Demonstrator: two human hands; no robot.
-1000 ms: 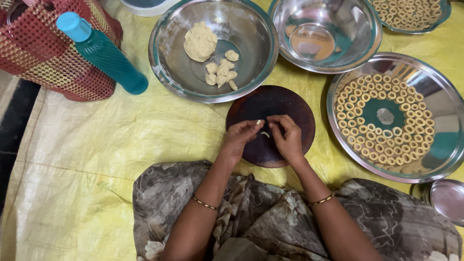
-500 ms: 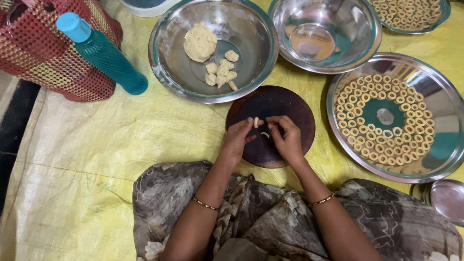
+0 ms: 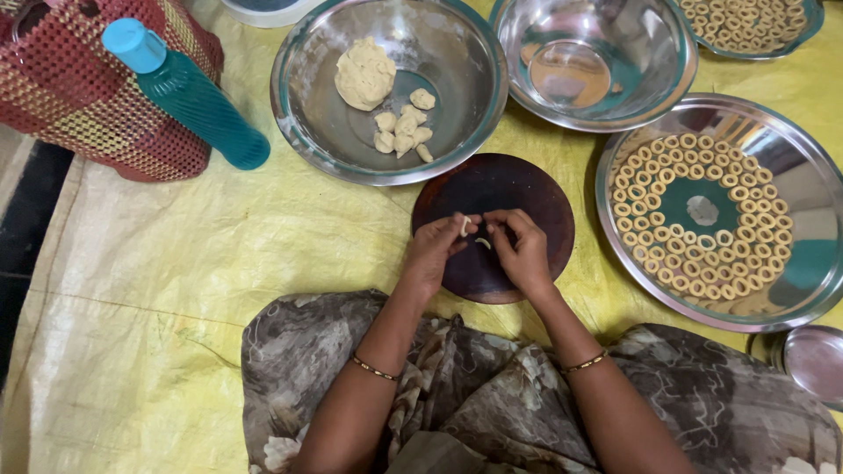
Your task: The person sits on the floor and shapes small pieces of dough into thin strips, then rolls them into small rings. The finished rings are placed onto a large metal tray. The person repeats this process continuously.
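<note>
**Both hands pinch a dough strip over the round board**

Nearest the camera, two forearms with thin bangles rise from a lap covered in brown patterned cloth and converge over a dark round board [image 3: 518, 189] that lies on the yellow sheet [image 3: 219, 254]. Left hand [image 3: 432, 250] is bent at the wrist, fingers curled inward, thumb and forefinger tips closed on one end of a small pale dough strip [image 3: 465, 226]. Right hand [image 3: 524, 248] mirrors it, knuckles up and fingers tucked, its fingertips pinching near the other end of the strip, where a curved bit of dough shows just above the board. Each grip is nearly closed, with only the thin dough between the tips. The two hands almost touch over the middle of the board.

To the right, just beside the board, a wide steel plate [image 3: 795, 281] carries rows of small dough rings around a bare centre. Beyond the board, a steel bowl [image 3: 303, 132] holds a dough lump [image 3: 364, 75] and several small pieces. Farther right stands an empty steel bowl [image 3: 667, 79]. At far left, a teal bottle [image 3: 189, 96] leans against a red woven basket [image 3: 79, 96].
</note>
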